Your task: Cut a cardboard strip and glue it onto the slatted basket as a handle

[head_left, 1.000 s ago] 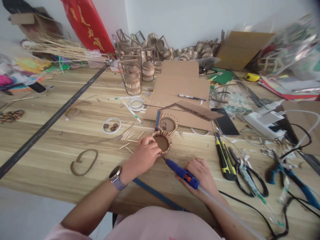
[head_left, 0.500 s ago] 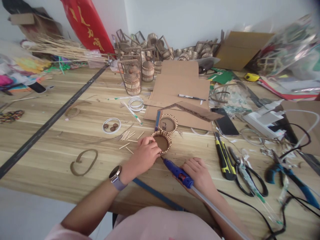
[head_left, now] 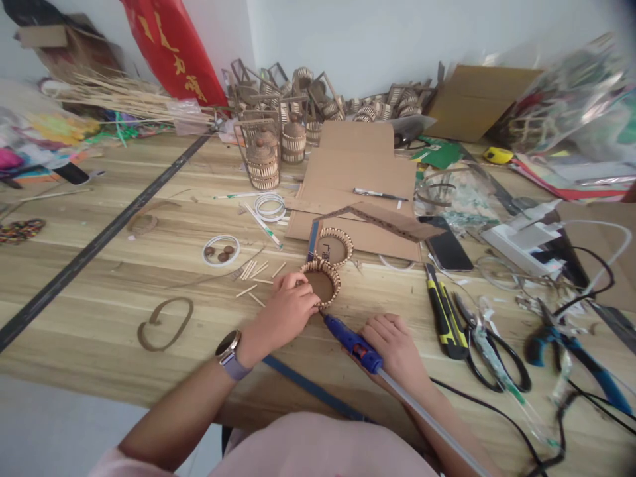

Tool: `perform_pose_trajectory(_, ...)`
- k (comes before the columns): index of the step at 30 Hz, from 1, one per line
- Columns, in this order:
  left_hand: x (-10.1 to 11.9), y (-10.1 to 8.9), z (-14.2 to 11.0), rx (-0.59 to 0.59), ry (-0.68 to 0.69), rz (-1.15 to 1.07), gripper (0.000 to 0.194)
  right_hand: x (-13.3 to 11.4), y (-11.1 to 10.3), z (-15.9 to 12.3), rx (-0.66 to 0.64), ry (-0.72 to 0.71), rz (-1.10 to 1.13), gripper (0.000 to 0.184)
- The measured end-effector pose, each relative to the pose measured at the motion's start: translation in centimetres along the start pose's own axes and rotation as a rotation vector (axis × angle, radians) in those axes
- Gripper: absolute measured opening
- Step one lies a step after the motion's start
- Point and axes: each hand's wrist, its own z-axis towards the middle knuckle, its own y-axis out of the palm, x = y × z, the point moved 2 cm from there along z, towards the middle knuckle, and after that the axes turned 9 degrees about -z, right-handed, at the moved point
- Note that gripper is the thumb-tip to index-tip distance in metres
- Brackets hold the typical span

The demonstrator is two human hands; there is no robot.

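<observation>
My left hand (head_left: 291,306) is closed on the near side of a small round basket (head_left: 332,273), whose wall is made of short pale sticks around a brown base. In my right hand (head_left: 395,341) is a blue hot glue gun (head_left: 352,343) with a long clear glue stick out of its back end. Its nozzle touches or nearly touches the basket's lower edge, by my left fingertips. A second stick-walled ring (head_left: 350,246) sits just behind the basket, on cardboard. Several loose short sticks (head_left: 246,290) lie left of my left hand.
A utility knife (head_left: 446,318), scissors (head_left: 497,351), pliers (head_left: 571,344) and a phone (head_left: 450,244) lie to the right. Behind are cardboard sheets (head_left: 358,159) and several finished lidded baskets (head_left: 262,165). A tape roll (head_left: 205,253) holding brown beads lies left; a black cord (head_left: 489,404) runs at front right.
Almost nothing differs. Both hands, the basket and the glue gun keep their places; the view has shifted very slightly.
</observation>
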Motion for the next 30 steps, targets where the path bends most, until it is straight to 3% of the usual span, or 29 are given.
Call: perform_pose_trajectory(30, 0.01, 0.02, -0.09, 0.014, 0.02, -0.002, 0.007, -0.03, -0.04, -0.13, 0.023, 0.029, -0.043, 0.019)
